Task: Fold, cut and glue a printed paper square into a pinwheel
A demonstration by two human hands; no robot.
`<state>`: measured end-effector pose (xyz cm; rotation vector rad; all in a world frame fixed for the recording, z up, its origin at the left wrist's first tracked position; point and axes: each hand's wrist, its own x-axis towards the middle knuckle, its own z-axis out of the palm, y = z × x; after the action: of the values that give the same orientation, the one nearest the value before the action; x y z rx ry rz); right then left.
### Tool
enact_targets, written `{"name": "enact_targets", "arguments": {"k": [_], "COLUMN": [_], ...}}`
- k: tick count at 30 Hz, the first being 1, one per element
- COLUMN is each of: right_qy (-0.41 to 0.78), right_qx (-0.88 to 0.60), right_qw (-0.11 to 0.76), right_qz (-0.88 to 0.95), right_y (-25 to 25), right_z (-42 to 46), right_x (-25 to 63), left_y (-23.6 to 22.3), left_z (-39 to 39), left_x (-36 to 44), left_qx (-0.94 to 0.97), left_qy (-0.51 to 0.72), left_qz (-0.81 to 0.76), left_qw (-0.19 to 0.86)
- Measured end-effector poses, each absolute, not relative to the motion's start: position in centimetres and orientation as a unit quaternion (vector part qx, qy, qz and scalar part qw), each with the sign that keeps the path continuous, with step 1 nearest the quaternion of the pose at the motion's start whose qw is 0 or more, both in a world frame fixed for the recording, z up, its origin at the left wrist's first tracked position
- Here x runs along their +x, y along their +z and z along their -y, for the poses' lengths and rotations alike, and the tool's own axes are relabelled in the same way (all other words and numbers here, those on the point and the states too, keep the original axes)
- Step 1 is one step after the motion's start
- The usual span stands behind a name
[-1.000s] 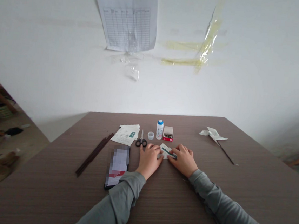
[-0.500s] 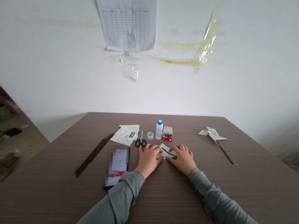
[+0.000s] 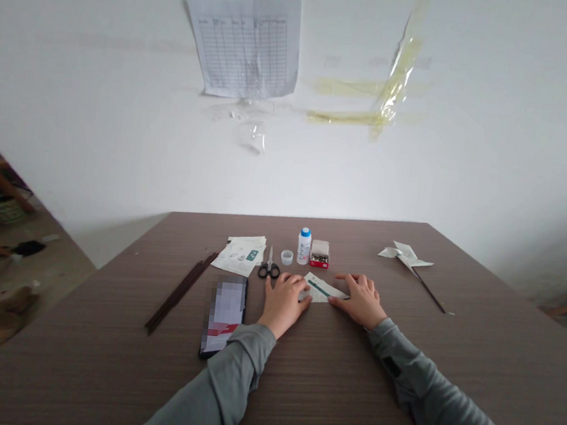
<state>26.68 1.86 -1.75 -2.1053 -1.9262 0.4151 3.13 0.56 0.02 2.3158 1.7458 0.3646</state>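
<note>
A small piece of white paper (image 3: 320, 288) with a dark green stripe lies on the table, its visible outline roughly triangular. My left hand (image 3: 283, 303) is closed on its left end, fingers curled over it and thumb at the near edge, so that corner is hidden. At the opposite end, my right hand (image 3: 361, 300) has its thumb touching the paper's tip, while the index finger stands apart from the thumb. Just beyond my left hand are black-handled scissors (image 3: 268, 270), points away from me.
Behind the paper stand a small clear cup (image 3: 286, 257), a blue-capped white bottle (image 3: 303, 246) and an open red box (image 3: 320, 255) of small metal pieces. Leftward lie printed papers (image 3: 239, 255), a phone (image 3: 226, 317) and dark sticks (image 3: 180, 293). A paper pinwheel (image 3: 407, 254) lies right.
My right hand has slid rightward along the paper, its thumb and index finger spreading wider. More of the paper shows between my hands. My left hand stays on its end.
</note>
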Motion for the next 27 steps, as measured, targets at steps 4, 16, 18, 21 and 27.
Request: {"name": "enact_targets", "arguments": {"k": [4, 16, 18, 21, 27], "right_qy": [0.148, 0.148, 0.149, 0.148, 0.163], "right_qx": [-0.725, -0.723, -0.718, -0.712, -0.708], "right_qw": [0.127, 0.133, 0.134, 0.132, 0.113], "right_qz": [0.66, 0.661, 0.667, 0.674, 0.677], "right_y": [-2.0, -2.0, -2.1, -2.3, -1.9], "right_z": [-2.1, -2.8, -3.1, -3.4, -3.4], "right_x": [28.0, 30.4, 31.0, 31.9, 32.0], "left_y": [0.4, 0.3, 0.3, 0.3, 0.2], "left_z": [-0.3, -0.2, -0.2, -0.2, -0.2], "left_x": [3.0, 2.6, 2.6, 2.7, 2.9], "left_qx": [0.786, 0.783, 0.784, 0.784, 0.783], "left_qy": [0.128, 0.135, 0.134, 0.13, 0.128], "left_qz": [-0.593, -0.594, -0.595, -0.597, -0.598], "left_qw": [0.12, 0.125, 0.12, 0.111, 0.113]}}
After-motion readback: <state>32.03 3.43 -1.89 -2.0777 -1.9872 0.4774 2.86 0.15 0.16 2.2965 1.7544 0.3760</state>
